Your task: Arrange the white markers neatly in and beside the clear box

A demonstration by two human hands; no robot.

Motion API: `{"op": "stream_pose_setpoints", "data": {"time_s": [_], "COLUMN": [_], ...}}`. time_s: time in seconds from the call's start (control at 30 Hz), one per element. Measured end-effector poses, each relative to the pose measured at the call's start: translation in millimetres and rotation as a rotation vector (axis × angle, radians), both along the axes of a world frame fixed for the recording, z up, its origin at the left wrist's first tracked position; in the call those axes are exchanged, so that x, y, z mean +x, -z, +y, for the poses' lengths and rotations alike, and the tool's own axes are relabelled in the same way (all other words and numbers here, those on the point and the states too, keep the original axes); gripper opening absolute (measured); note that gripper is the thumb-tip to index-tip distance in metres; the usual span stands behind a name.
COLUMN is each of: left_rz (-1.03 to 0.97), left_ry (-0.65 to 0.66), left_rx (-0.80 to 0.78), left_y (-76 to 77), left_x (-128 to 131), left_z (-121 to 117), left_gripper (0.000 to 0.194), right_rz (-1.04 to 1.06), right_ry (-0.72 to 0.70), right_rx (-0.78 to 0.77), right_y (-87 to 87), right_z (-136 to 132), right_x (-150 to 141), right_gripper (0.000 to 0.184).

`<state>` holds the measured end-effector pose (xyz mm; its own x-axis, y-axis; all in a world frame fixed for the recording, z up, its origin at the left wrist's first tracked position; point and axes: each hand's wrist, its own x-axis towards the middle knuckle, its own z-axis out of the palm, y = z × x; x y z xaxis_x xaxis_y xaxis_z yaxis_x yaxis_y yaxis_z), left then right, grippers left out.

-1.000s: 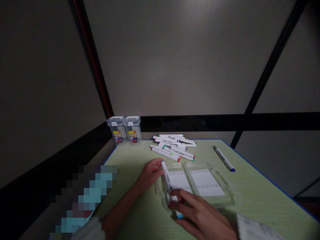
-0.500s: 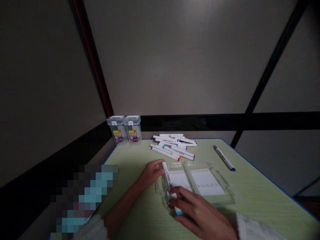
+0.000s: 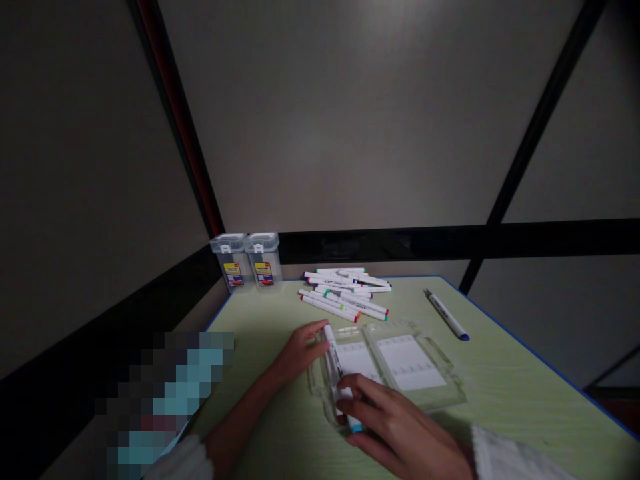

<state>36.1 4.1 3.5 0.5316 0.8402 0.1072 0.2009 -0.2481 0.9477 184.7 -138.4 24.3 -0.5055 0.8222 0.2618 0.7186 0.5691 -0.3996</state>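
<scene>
A left hand pinches a marker by its far end and a right hand grips its near end, over an open case; loose markers lie beyond.

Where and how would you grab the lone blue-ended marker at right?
Mid-barrel, I'd say: pinch the lone marker across its width from above. It lies flat, apart from the marker pile, both long sides exposed. Its narrow, dark far end looks a poorer hold.
</scene>
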Motion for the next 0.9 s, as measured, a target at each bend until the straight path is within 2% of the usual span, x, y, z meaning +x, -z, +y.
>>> {"op": "stream_pose_setpoints", "data": {"time_s": [0.23,0.5,0.9], "left_rz": [-0.027,-0.027,-0.003], "left_ry": [0.085,0.120,0.152], "left_rx": [-0.073,0.050,0.169], "left_y": [3.5,17.1,16.6], "left_x": [-1.8,-2.6,-3.2], "left_z": [4.3,14.4,13.1], "left_gripper": [0.047,0.048,0.047], "right_rz": [-0.006,-0.030,0.025], "right_ry": [0.071,0.109,0.129], "right_rx": [0.035,-0.013,-0.108], "right_y": [4.6,6.6,5.0], "right_z": [0.2,0.8,0.6], "right_x": [0.7,1.7,2.4], "right_gripper": [0.034,0.038,0.039]}}
